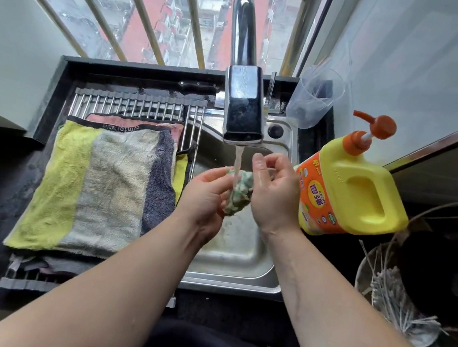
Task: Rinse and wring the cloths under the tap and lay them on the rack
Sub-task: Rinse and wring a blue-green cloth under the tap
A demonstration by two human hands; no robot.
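both hands, left hand [208, 191] and right hand [273, 189], grasp the green cloth [238, 194] at frame centre; recommend keeping it under the tap [243, 108] stream.

- Water [237, 160] is running from the tap [243, 103] onto a bunched green-and-white cloth [238, 199] over the sink [240, 261].
- The left hand [204, 196] and right hand [273, 191] are gripping it from either side.
- A striped towel [99, 186] is lying flat on the rack [132, 104] at the sink's left edge.
- A yellow detergent bottle [355, 194] is standing by its right edge.
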